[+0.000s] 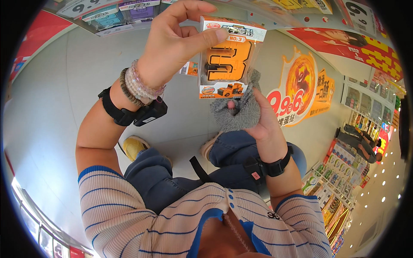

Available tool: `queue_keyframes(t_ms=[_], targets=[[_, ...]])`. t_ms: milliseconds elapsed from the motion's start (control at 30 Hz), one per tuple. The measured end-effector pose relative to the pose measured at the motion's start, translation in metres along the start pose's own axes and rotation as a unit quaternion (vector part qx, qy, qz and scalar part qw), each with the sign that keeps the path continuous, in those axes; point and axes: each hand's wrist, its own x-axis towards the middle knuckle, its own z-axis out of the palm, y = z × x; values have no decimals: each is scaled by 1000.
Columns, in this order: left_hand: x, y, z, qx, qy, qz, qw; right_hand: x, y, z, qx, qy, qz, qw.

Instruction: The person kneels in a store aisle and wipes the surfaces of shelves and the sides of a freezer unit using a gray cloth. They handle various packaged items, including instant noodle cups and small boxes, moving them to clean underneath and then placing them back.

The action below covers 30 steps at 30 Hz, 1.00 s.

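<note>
Raised in front of me is a toy box (228, 64), orange and white with a clear window. Behind the window sits an orange toy shaped like a numeral, and a small orange vehicle is printed near the bottom. My left hand (185, 36) grips the box's upper left edge, thumb across its front. A fuzzy grey cloth (234, 114) is bunched in my right hand (264, 118), at the lower right corner of the box. Most of the right fingers are hidden by the cloth; a pink spot, perhaps a fingertip, shows in its folds.
A shelf edge with price cards (92, 6) and boxed toys (144, 12) runs along the top. Below the left hand, a small orange box (189, 68) is partly visible. A floor sticker (301, 86) lies right. Stocked shelves (335, 180) and another person (365, 146) are farther right.
</note>
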Motion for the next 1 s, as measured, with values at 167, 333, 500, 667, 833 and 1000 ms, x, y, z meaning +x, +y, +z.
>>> queue_keyframes(t_ms=[167, 333, 500, 667, 833, 1000], targets=[[1, 23, -36, 123, -104, 6, 987, 1, 3, 19, -183, 188, -114, 958], [-14, 24, -64, 412, -203, 68, 886, -1, 5, 26, -179, 199, -212, 940], [-31, -51, -89, 549, -201, 91, 806, 5, 7, 30, -174, 179, -184, 951], [-31, -87, -107, 580, -208, 56, 785, 7, 9, 30, -199, 188, -202, 940], [-33, -96, -119, 617, -190, 69, 761, 10, 9, 28, -203, 198, -190, 940], [-13, -53, -86, 660, -145, 223, 703, 12, 9, 29, -215, 215, -198, 932]])
